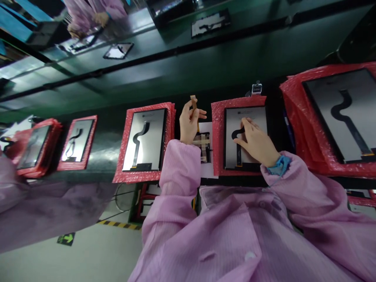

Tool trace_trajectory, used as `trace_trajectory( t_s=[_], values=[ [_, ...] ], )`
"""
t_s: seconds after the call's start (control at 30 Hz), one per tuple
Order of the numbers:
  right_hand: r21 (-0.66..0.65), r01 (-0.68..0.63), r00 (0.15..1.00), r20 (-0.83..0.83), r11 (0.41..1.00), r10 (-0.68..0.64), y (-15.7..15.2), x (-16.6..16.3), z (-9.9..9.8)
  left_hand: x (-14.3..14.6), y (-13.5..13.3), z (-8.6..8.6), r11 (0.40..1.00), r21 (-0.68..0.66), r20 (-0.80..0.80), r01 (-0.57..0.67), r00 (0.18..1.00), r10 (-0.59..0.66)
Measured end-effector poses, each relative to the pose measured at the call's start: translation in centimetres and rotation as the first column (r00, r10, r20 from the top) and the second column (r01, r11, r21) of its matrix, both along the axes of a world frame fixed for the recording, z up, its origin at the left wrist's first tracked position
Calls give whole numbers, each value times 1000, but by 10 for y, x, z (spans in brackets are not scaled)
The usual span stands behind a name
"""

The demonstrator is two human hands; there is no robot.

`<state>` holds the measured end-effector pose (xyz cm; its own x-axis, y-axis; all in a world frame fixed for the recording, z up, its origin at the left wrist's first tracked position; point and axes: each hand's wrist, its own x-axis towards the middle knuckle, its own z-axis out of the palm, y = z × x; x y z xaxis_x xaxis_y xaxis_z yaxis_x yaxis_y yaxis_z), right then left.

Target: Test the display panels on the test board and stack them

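My left hand (189,120) is raised over the bench, pinching a small orange-brown flex cable (194,102) between thumb and fingers. Its connector end points up. Below that hand, a small electronic part (205,148) lies on a white sheet. To the right, a grey-backed display panel (251,114) rests on red bubble wrap (218,133). My right hand (257,140) lies on this panel, thumb and fingertips apart, touching the curved black flex cable (238,152). The fingers cover the cable's upper end.
Another panel (155,137) on red wrap lies left, and a larger one (362,105) tops the stack at right. A purple pen (289,128) and a small clear-topped object (256,88) are nearby. A co-worker's hands (101,18) work across the bench; another person's sleeve (13,182) is at left.
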<state>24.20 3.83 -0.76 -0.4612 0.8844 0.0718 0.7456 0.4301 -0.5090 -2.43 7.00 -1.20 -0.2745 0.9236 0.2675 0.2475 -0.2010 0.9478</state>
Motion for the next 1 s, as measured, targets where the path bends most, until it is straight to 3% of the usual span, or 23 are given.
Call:
trace_trajectory(
  t_s=[0.27,0.43,0.53,0.7,0.83,1.0],
  values=[
    [8,-8,1000,-14,1000,8,-2,-4,-12,7,-6,7,990,136,-34,27,999,-23],
    [4,26,985,-172,1000,-25,-5,-9,-12,7,-9,6,982,121,-38,143,989,-140],
    [-38,-9,926,-378,999,-6,-4,-10,-11,9,-11,7,969,134,-5,207,978,-209],
    [-230,-106,714,-695,967,-87,-1,-11,-16,13,-16,11,959,116,-18,258,966,-258],
    [-225,-31,654,-741,974,-150,1,-15,-20,15,-18,11,945,83,-50,318,948,-314],
    [-180,73,689,-702,981,-180,-3,-20,-13,17,-17,7,935,109,-37,336,942,-334]
  ],
)
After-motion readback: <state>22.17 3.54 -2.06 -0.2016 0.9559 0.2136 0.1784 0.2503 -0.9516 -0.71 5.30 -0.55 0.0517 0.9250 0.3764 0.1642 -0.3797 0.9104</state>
